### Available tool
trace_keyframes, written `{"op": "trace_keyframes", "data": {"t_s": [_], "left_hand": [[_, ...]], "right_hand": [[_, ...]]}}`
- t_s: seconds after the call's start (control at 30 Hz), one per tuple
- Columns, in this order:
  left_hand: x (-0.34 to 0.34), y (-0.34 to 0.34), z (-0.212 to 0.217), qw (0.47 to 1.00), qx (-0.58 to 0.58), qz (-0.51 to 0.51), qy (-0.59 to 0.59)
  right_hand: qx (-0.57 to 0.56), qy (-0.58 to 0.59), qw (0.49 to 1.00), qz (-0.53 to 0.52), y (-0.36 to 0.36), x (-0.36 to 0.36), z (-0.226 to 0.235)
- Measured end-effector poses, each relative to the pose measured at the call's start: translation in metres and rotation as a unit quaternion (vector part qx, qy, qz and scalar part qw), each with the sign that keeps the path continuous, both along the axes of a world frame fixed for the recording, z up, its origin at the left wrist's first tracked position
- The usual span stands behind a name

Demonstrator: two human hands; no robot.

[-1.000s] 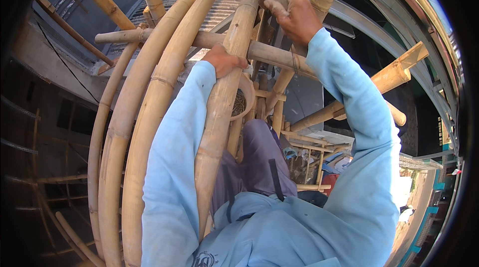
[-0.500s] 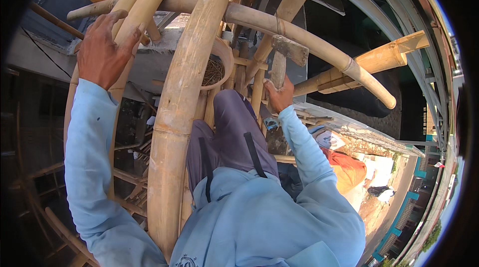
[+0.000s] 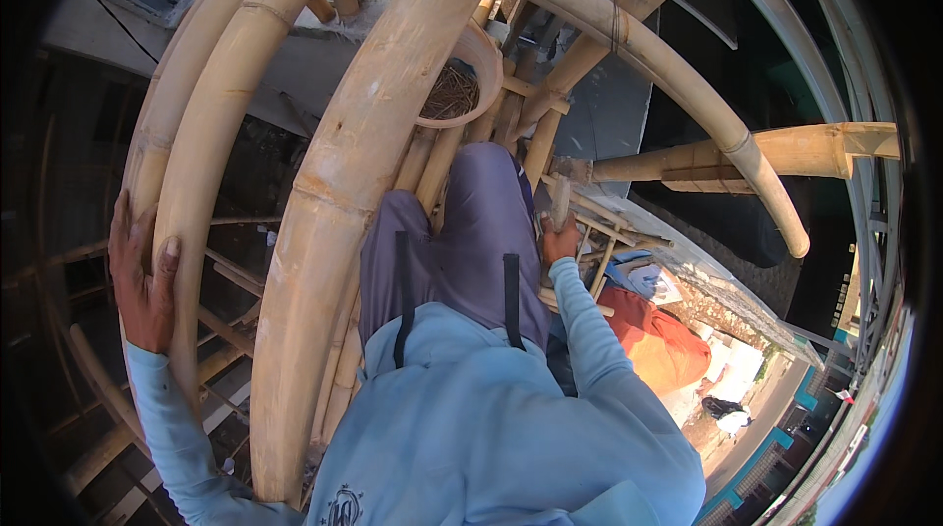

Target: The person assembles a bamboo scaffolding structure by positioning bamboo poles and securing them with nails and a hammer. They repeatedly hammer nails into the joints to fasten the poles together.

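Observation:
My left hand [image 3: 147, 276] is wrapped around a long bamboo pole [image 3: 211, 148] at the left. Its fingers lie along the pole's outer side and its thumb rests on top. Lower down, beside my right thigh, my right hand [image 3: 561, 239] is closed on the handle of a hammer [image 3: 560, 198]. The hammer looks foreshortened, and its head is hard to make out from here. A thicker bamboo pole [image 3: 339, 167] runs lengthwise between my left arm and my legs, untouched by either hand.
Beyond my knees hangs a pale bucket [image 3: 483, 64] with many thin nails or pegs inside. A bamboo crosspiece [image 3: 678, 74] curves across the upper right, above another bamboo length [image 3: 756, 155]. Below right, an orange-red cloth [image 3: 648, 339] lies far beneath the bamboo framework.
My left hand has slid down and nearer along the bamboo pole. My right hand has lowered the hammer toward my right thigh. The view has shifted too.

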State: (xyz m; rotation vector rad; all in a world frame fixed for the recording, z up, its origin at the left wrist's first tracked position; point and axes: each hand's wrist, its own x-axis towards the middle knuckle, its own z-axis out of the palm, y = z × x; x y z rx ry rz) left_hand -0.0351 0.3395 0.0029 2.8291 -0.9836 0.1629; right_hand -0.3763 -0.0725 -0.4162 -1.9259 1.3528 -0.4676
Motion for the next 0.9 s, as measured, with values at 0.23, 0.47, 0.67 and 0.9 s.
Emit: {"op": "trace_keyframes", "data": {"t_s": [0.23,0.47,0.67,0.9], "left_hand": [[-0.006,-0.009,-0.001,0.999,0.048,-0.006,-0.014],[-0.019,-0.018,0.001,0.997,0.071,0.025,-0.013],[-0.017,-0.025,0.013,0.997,0.067,0.042,0.023],[-0.022,-0.047,0.042,0.963,0.209,0.099,0.138]], "right_hand": [[-0.007,-0.003,0.999,0.049,-0.033,0.029,0.059],[0.059,0.083,0.991,0.089,-0.022,0.021,0.160],[0.133,0.092,0.984,0.072,0.015,-0.009,0.246],[0.331,0.172,0.928,-0.009,0.058,-0.070,0.375]]}}
